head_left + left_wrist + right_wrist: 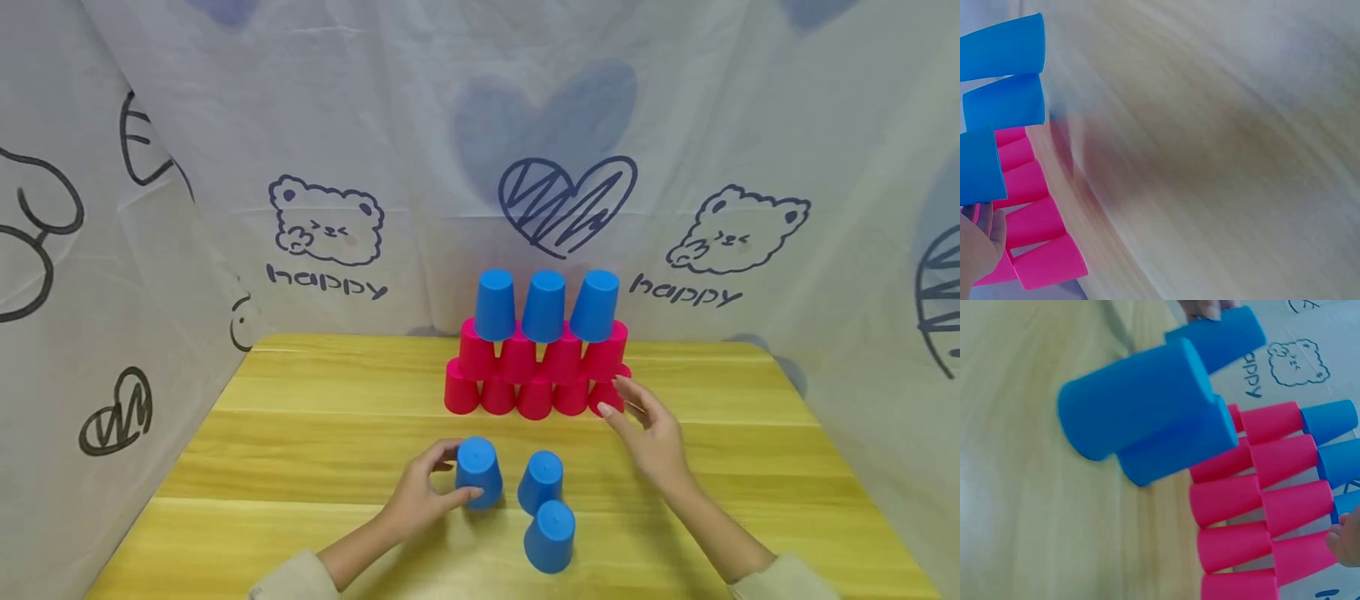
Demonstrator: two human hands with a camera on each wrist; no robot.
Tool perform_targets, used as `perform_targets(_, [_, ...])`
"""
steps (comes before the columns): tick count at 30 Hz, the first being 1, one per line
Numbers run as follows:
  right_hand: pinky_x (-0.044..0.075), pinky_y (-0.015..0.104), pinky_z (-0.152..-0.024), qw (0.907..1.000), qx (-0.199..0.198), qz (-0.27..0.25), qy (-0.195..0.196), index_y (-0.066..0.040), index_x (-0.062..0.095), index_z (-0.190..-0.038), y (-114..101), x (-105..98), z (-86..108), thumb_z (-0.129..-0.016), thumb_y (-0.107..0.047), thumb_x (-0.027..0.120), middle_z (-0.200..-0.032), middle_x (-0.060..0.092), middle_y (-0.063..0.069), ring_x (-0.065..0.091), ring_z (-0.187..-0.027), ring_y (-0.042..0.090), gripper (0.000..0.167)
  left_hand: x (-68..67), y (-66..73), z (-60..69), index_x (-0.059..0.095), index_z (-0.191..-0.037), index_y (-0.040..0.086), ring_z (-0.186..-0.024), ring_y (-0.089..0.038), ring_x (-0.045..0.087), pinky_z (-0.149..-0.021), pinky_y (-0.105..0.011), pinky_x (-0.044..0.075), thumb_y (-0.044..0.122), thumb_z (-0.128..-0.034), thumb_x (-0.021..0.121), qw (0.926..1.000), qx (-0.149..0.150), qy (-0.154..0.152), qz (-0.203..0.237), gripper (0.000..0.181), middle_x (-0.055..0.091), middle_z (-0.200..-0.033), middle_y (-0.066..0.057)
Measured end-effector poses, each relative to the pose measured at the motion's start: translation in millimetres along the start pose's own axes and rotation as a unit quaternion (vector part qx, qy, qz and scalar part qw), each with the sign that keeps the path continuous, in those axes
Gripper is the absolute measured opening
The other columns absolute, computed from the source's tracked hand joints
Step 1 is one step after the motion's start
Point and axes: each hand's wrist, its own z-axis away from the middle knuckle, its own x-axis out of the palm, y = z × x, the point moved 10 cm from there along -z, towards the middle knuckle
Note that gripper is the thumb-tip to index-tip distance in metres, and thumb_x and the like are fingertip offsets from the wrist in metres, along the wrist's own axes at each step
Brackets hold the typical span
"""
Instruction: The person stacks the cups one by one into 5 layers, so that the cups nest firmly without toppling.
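Note:
My left hand [416, 496] grips an upside-down blue cup [478, 472], thumb in front and fingers around its far left side. In the left wrist view, part of that hand [982, 247] shows by a blue cup [979, 165]. Two more upturned cups, a farther blue one [540, 483] and a nearer blue one [550, 537], stand to its right. My right hand [656, 437] holds nothing, its thumb and fingers spread by the stack's right end, near a lower pink cup [606, 400]. Whether it touches is unclear.
Behind, two rows of several upturned pink cups [535, 397] carry a third row of three blue cups [543, 308]. The stack stands near the back of the wooden table [322, 417]. A white printed cloth [435, 242] hangs behind and beside the table.

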Motion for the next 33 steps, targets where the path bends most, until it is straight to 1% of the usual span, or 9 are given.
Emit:
perform_targets(2, [0.038, 0.001, -0.087, 0.9999, -0.007, -0.007, -0.008, -0.001, 0.048, -0.131, 2, 4, 7.1, -0.088, -0.017, 0.063, -0.132, 0.052, 0.019, 0.046, -0.104, -0.014, 0.048, -3.8, 2.4, -0.9, 0.054, -0.121, 0.007, -0.105, -0.026, 0.06, -0.089, -0.046, 0.05, 0.022, -0.0758, 0.077, 0.9999, 0.008, 0.012, 0.0, 0.052, 0.064, -0.115, -0.007])
perform_targets(5, [0.039, 0.002, -0.089, 0.9996, -0.023, -0.009, -0.015, 0.0, 0.05, -0.129, 5, 7, 17.1, -0.088, -0.015, 0.063, -0.129, 0.054, 0.02, 0.045, -0.102, -0.02, 0.045, -6.7, 5.4, -0.7, 0.055, -0.12, 0.007, -0.103, -0.025, 0.061, -0.088, -0.045, 0.051, 0.022, -0.0753, 0.077, 0.9997, 0.013, 0.021, -0.003, 0.052, 0.065, -0.114, -0.008])
perform_targets(10, [0.041, 0.004, -0.089, 0.9991, -0.034, -0.017, -0.017, 0.003, 0.055, -0.123, 13, 12, 29.0, -0.086, -0.009, 0.064, -0.123, 0.058, 0.02, 0.049, -0.103, -0.016, 0.04, -9.2, 10.5, -1.6, 0.054, -0.12, 0.005, -0.102, -0.025, 0.061, -0.087, -0.045, 0.052, 0.02, -0.075, 0.077, 0.9994, 0.02, 0.029, -0.005, 0.053, 0.065, -0.113, -0.009])
perform_targets(14, [0.046, 0.008, -0.086, 0.9989, -0.022, -0.04, -0.01, 0.005, 0.058, -0.118, 19, 14, 37.1, -0.085, -0.007, 0.065, -0.117, 0.061, 0.02, 0.054, -0.099, -0.013, 0.037, -15.5, 15.3, -6.6, 0.055, -0.119, 0.005, -0.1, -0.023, 0.062, -0.085, -0.035, 0.053, 0.016, -0.0738, 0.078, 0.9981, 0.028, 0.054, -0.006, 0.052, 0.065, -0.112, -0.008])
perform_targets(18, [0.048, 0.01, -0.085, 0.9976, -0.015, -0.064, -0.023, 0.006, 0.059, -0.116, 25, 20, 46.5, -0.083, -0.005, 0.067, -0.112, 0.064, 0.002, 0.057, -0.098, -0.009, 0.036, -22.7, 20.4, -12.2, 0.056, -0.118, 0.005, -0.098, -0.023, 0.062, -0.083, -0.025, 0.052, 0.015, -0.0726, 0.079, 0.9963, 0.035, 0.078, -0.007, 0.052, 0.066, -0.111, -0.007])
perform_targets(21, [0.047, 0.01, -0.087, 0.9948, -0.035, -0.079, -0.055, 0.006, 0.057, -0.117, 26, 29, 53.9, -0.081, -0.004, 0.069, -0.11, 0.061, -0.017, 0.058, -0.101, -0.006, 0.04, -26.2, 25.1, -15.9, 0.056, -0.118, 0.005, -0.098, -0.024, 0.063, -0.083, -0.023, 0.052, 0.014, -0.0728, 0.079, 0.9956, 0.042, 0.083, -0.01, 0.052, 0.065, -0.111, -0.009])
perform_targets(24, [0.046, 0.01, -0.088, 0.9889, -0.069, -0.095, -0.091, 0.008, 0.055, -0.119, 24, 37, 61.5, -0.078, 0.001, 0.07, -0.112, 0.058, -0.023, 0.057, -0.105, -0.005, 0.044, -28.8, 30.0, -19.1, 0.056, -0.119, 0.005, -0.099, -0.026, 0.062, -0.083, -0.023, 0.052, 0.015, -0.0739, 0.078, 0.9951, 0.052, 0.083, -0.013, 0.051, 0.065, -0.112, -0.01])
perform_targets(28, [0.046, 0.011, -0.09, 0.9848, -0.084, -0.105, -0.11, 0.008, 0.055, -0.118, 27, 44, 69.5, -0.076, 0.005, 0.07, -0.116, 0.06, -0.016, 0.057, -0.106, -0.004, 0.045, -32.1, 35.5, -23.1, 0.056, -0.119, 0.004, -0.099, -0.026, 0.062, -0.082, -0.025, 0.053, 0.015, -0.0747, 0.077, 0.994, 0.068, 0.082, -0.024, 0.05, 0.065, -0.112, -0.01])
perform_targets(33, [0.047, 0.013, -0.09, 0.9854, -0.061, -0.108, -0.117, 0.005, 0.057, -0.118, 35, 49, 75.5, -0.077, -0.001, 0.071, -0.116, 0.063, 0.001, 0.058, -0.105, -0.002, 0.043, -37.1, 39.2, -29.9, 0.056, -0.119, 0.004, -0.099, -0.025, 0.063, -0.082, -0.025, 0.053, 0.015, -0.0737, 0.078, 0.9927, 0.071, 0.089, -0.039, 0.051, 0.065, -0.112, -0.01])
